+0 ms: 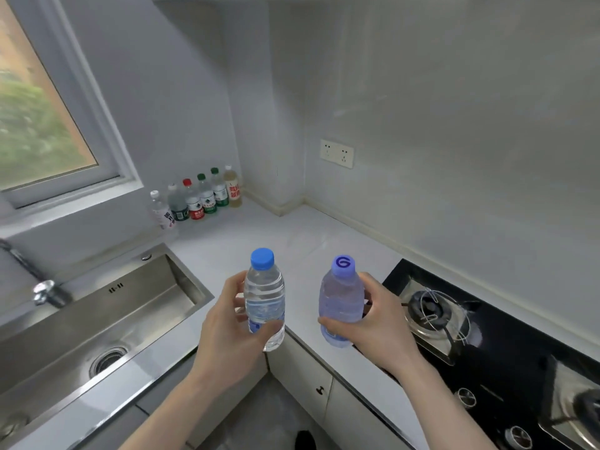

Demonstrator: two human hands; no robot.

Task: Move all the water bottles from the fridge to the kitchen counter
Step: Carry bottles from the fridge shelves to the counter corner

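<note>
Bottles are in both hands, upright above the bench's [246, 241] near corner: the left hand [224, 332] has its grip wrapped round the clear blue-capped bottle [264, 300], the right hand [380, 323] round the purple-capped bottle [341, 303]. Best lower each straight down, base flat, toward the row of six bottles [198, 199] by the back wall, clear of the sink [97, 319] and hob [487, 352].

white counter [259, 235] carries six bottles [198, 199] along the wall.
</note>
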